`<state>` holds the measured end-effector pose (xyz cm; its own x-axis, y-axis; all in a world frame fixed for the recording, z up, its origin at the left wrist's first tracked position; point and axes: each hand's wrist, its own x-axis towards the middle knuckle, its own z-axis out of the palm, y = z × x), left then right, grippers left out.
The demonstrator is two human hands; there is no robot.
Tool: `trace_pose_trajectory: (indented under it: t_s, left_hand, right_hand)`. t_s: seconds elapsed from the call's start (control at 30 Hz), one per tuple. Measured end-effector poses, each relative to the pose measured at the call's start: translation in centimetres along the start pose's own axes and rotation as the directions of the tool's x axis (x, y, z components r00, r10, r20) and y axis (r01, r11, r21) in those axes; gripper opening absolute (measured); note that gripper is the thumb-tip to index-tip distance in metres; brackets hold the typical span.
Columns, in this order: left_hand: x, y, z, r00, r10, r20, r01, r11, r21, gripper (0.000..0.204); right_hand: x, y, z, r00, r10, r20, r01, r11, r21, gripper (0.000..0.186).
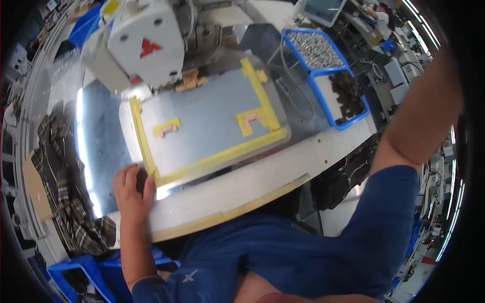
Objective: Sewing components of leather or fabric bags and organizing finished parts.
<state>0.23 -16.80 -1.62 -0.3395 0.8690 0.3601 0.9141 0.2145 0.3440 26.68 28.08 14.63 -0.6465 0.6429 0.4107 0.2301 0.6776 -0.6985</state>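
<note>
My left hand (132, 194) rests at the near left edge of the work table, by the lower left corner of a metal plate (202, 116) bordered with yellow tape. Its thumb stands apart from the curled fingers; a dark patch shows between them, and I see nothing held. Two small pinkish pieces (168, 130) sit on yellow tape on the plate. Behind the plate's left half stands a white sewing machine head (146, 45) with a red mark. My right arm (424, 111) is raised toward the upper right, and its hand is out of the picture.
Dark plaid cloth (65, 187) hangs at the left. On the right are a blue tray of small metallic parts (313, 49) and a blue tray of dark pieces (347, 96). Blue bins (83, 278) stand below left. A screen (323, 10) is at the back.
</note>
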Motion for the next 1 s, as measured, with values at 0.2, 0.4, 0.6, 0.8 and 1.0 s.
trace_pose_trajectory:
  t_s: [0.2, 0.4, 0.6, 0.8, 1.0]
  left_hand:
    - [0.9, 0.0, -0.4, 0.997, -0.072, -0.001, 0.072, 0.996, -0.049, 0.031]
    - [-1.4, -1.5, 1.6, 0.997, 0.076, 0.019, -0.074, 0.994, -0.085, 0.036]
    - [-1.7, 0.6, -1.3, 0.999, -0.047, 0.026, 0.049, 0.995, -0.092, 0.037]
    - [-0.3, 0.0, -0.4, 0.999, -0.044, -0.002, 0.044, 0.996, -0.079, 0.036]
    - [-2.5, -0.9, -1.2, 0.998, -0.051, -0.037, 0.047, 0.994, -0.094, 0.039]
  right_hand:
    - [-4.0, 2.3, 6.8, 0.996, 0.049, 0.077, -0.061, 0.984, 0.169, 0.028]
    - [7.7, -5.5, 0.6, 0.901, -0.405, -0.154, 0.416, 0.909, 0.042, 0.028]
    - [5.4, -7.6, 2.8, 0.898, -0.395, -0.196, 0.428, 0.887, 0.175, 0.028]
    - [3.1, -10.6, -5.6, 0.825, -0.456, -0.335, 0.49, 0.872, 0.019, 0.028]
    - [0.2, -12.3, -10.7, 0.81, -0.288, -0.511, 0.228, 0.957, -0.177, 0.026]
